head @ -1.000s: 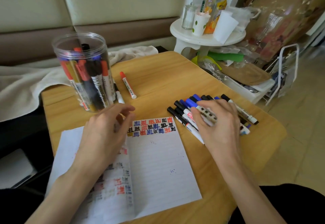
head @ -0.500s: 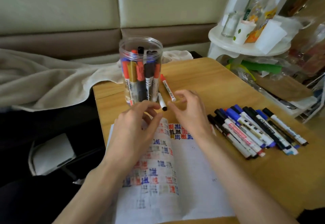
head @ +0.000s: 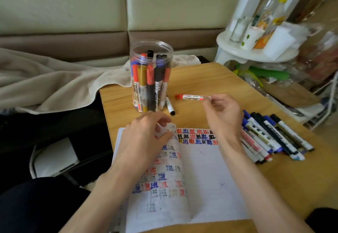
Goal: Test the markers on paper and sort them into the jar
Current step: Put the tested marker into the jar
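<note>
Red marker (head: 192, 97): centre frame, held above the table (head: 228, 79), long axis level, left to right. Cap end points left toward jar (head: 151, 75). Right hand (head: 223, 115) pinches its right end in fingertips. Left hand (head: 146, 137) is nearer the cap, pinching the notebook (head: 210, 177) page's top edge.

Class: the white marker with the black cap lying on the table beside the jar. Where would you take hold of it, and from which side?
Pinch the white marker across its barrel just behind the black cap, from above and the right. It lies flat on the table with its far end close beside the jar on its left, leaving the cap end and right side free.
</note>
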Demonstrator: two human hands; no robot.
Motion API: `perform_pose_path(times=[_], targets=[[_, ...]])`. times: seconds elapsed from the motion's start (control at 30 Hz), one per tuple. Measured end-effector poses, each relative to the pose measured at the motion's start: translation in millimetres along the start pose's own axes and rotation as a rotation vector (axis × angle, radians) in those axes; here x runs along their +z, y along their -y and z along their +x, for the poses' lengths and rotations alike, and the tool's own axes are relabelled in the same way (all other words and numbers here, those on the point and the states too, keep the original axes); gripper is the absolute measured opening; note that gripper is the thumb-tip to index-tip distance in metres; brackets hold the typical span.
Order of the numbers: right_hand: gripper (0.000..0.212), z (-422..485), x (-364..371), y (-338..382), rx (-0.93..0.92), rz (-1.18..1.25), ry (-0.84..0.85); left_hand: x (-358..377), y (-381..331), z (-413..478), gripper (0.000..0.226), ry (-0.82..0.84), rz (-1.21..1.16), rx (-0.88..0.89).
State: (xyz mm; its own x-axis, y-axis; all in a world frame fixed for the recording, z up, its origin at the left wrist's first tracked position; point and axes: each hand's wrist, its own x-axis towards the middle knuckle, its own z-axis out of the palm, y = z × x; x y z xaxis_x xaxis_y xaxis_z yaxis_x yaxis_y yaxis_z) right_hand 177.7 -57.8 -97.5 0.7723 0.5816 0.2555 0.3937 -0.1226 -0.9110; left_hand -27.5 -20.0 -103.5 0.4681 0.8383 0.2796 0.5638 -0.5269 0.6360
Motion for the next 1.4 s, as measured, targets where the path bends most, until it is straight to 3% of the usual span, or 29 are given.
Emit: perform_pose_path(times=[0.23, 0.37, 0.43, 0.53, 0.6, 0.77, 1.07, 1.13, 1.23, 1.4], targets=[[0.009, -30, -72, 7, 0.180, 0.291, 0.023, 9, -12, -5, 0.056, 0.013, 0.217, 0.022], [0.008, -42, -79, 0, 0.283, 0.432, 0.092, 17, -16, -7, 0.064, 0.039, 0.134, 0.055], [0.007, -45, -79, -4, 0.315, 0.474, 0.102, 19, -21, -6, 0.056, 0.058, 0.035, 0.082], [0.007, -49, -80, -6, 0.362, 0.547, 0.115, 22, -27, -5, 0.022, 0.004, -0.007, 0.194], [0.014, -53, -81, -7, 0.384, 0.616, 0.146, 24, -29, -4, 0.011, -0.009, -0.022, 0.250], [0.035, -67, -70, -9, 0.329, 0.439, 0.333, 33, -35, -6, 0.016, 0.067, -0.108, 0.316], [0.023, -63, -71, -9, 0.233, 0.448, 0.416, 38, -31, -7, 0.025, 0.119, -0.162, 0.316], [0.020, -59, -75, -9, 0.222, 0.471, 0.389, 31, -25, -6, 0.030, 0.133, -0.167, 0.259], [0.026, -38, -95, -12, 0.206, 0.550, 0.212, 14, -6, 0, 0.030, 0.134, -0.187, 0.128], [0.025, -52, -79, -13, 0.260, 0.526, 0.280, 15, -19, -11, 0.011, 0.189, -0.173, 0.136]])
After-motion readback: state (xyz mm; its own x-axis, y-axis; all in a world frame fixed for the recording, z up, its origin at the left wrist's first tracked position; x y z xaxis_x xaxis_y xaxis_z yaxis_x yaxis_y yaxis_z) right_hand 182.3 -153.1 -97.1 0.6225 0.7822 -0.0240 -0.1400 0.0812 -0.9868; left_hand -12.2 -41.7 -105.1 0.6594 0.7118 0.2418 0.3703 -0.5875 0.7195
